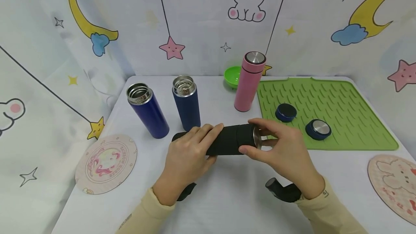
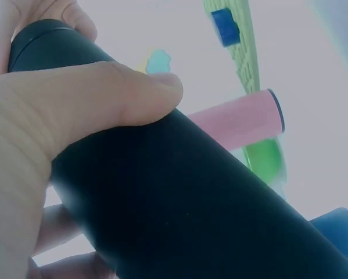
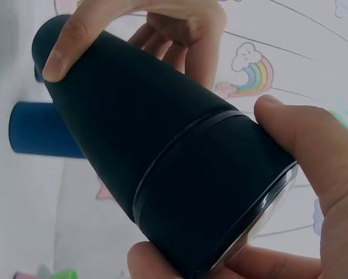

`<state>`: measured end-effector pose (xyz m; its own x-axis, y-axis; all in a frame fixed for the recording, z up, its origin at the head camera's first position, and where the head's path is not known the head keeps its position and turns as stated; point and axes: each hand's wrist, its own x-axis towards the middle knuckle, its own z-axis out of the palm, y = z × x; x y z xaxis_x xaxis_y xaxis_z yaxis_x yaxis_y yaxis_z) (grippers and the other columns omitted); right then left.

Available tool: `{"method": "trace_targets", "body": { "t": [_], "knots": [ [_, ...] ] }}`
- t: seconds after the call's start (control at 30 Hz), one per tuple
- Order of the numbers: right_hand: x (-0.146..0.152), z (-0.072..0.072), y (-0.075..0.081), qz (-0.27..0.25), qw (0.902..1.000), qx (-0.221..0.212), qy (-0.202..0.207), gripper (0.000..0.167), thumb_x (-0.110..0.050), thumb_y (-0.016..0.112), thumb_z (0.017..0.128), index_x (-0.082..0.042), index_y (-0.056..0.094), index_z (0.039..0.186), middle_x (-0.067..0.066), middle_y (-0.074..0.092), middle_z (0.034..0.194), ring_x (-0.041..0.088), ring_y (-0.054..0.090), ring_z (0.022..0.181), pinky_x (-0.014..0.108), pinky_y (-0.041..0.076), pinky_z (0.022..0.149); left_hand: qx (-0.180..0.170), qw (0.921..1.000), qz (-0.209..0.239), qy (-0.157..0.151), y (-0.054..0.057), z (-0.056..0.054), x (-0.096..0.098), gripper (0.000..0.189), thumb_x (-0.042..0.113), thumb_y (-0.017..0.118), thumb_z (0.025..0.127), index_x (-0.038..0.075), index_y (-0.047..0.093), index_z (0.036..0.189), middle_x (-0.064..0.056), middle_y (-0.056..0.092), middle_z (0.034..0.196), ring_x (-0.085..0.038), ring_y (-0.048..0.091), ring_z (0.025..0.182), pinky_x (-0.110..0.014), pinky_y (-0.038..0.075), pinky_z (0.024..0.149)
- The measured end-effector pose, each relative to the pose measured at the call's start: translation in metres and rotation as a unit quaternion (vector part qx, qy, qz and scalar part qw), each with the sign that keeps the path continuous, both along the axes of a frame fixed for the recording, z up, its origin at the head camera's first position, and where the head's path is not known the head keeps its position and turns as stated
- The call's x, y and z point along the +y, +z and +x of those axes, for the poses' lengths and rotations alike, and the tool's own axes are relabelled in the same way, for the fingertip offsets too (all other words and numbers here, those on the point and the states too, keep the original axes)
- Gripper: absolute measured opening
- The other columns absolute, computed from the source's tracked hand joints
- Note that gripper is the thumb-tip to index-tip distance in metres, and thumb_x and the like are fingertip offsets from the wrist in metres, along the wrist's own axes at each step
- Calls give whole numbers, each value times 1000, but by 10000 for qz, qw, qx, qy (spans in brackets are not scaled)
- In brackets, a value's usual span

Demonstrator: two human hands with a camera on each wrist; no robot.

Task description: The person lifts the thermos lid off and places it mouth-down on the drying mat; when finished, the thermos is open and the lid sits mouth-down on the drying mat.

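A black thermos lies sideways above the white table, held between both hands. My left hand grips its body, with the thumb across it in the left wrist view. Around the lid at the other end curl the fingers and thumb of my right hand. A thin seam shows between lid and body; whether the lid is loose I cannot tell. Behind stand a lidless royal-blue thermos and a lidless navy thermos. A pink thermos has its lid on.
A green mat at the back right bears two dark blue lids, one black-topped and one steel-topped. Behind the pink thermos sits a green bowl. Round mats lie at the left and right edges.
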<state>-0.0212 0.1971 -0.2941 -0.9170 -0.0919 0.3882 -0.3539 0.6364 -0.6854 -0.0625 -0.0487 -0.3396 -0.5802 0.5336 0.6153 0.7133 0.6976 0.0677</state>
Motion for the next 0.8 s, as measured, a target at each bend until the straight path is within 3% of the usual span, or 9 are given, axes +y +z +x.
{"method": "trace_targets", "body": {
  "t": [0.13, 0.3, 0.47, 0.57, 0.7, 0.8],
  "knots": [
    [0, 0, -1, 112, 9992, 240, 306, 66, -12, 99, 65, -8, 73, 125, 7, 78, 111, 4, 71, 87, 16, 61, 73, -355, 9993, 16, -124, 0, -4, -5, 80, 26, 94, 66, 25, 64, 140, 3, 76, 116, -17, 76, 96, -31, 64, 74],
    [1, 2, 0, 449, 9925, 614, 952, 74, -12, 101, 62, -11, 70, 129, 4, 76, 119, 8, 69, 91, 12, 58, 81, -1289, 9894, 37, -672, 2, -11, -15, 76, 30, 94, 68, 29, 65, 138, 7, 77, 120, -10, 76, 100, -31, 63, 76],
    [4, 7, 8, 994, 9766, 879, 1692, 79, -20, 101, 64, -17, 66, 136, 1, 70, 130, 13, 69, 112, 8, 50, 99, -2451, 9594, -139, -1389, 10, -19, -24, 77, 34, 95, 69, 36, 63, 139, 14, 76, 119, -3, 72, 95, -30, 60, 82],
    [5, 12, 13, 1077, 9655, 906, 2193, 85, -13, 100, 63, -18, 63, 139, 1, 66, 137, 15, 64, 123, 11, 47, 106, -2947, 9385, -275, -1780, 14, -24, -29, 81, 35, 97, 66, 35, 63, 140, 14, 76, 120, -1, 69, 96, -28, 58, 84],
    [4, 17, 17, 1081, 9553, 828, 2624, 91, -2, 98, 60, -17, 60, 141, 4, 62, 141, 16, 59, 128, 11, 45, 109, -3271, 9171, -269, -2261, 15, -28, -31, 83, 34, 98, 64, 27, 65, 140, 13, 75, 125, -1, 69, 100, -25, 58, 86],
    [3, 19, 18, 1038, 9564, 630, 2655, 89, -2, 97, 63, -19, 59, 141, 3, 60, 142, 15, 57, 129, 9, 44, 108, -3303, 9124, -189, -2409, 13, -29, -30, 83, 33, 99, 64, 25, 65, 140, 12, 75, 125, 0, 69, 100, -24, 57, 86]
  ]
}}
